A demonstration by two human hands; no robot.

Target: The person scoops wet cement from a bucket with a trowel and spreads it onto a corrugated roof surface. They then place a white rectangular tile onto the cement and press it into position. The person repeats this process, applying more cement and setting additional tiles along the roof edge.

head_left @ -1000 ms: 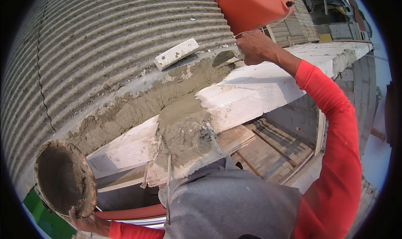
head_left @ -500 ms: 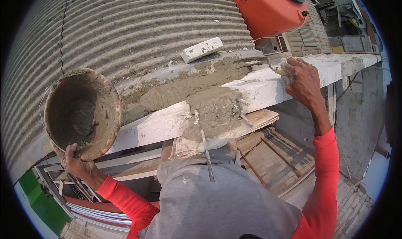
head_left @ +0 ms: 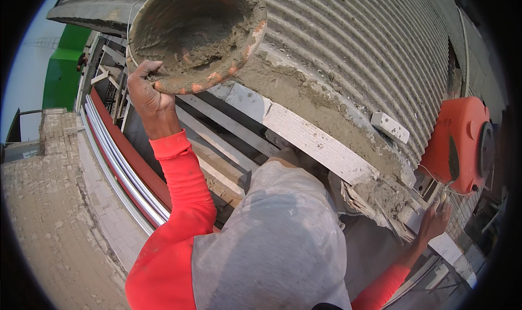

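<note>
Both hands' fingers are closed, the left hand point(head_left: 153, 97) gripping the bucket point(head_left: 211, 79) at upper left, the right hand point(head_left: 433, 221) the trowel point(head_left: 453, 160) at far right; holding level should best save mortar point(head_left: 202, 55).

Sunlight is falling on a corrugated roof point(head_left: 348, 44).
An orange tank point(head_left: 462, 114) is standing alongside; green panelling point(head_left: 60, 76) is edging pale sky point(head_left: 35, 60).
</note>
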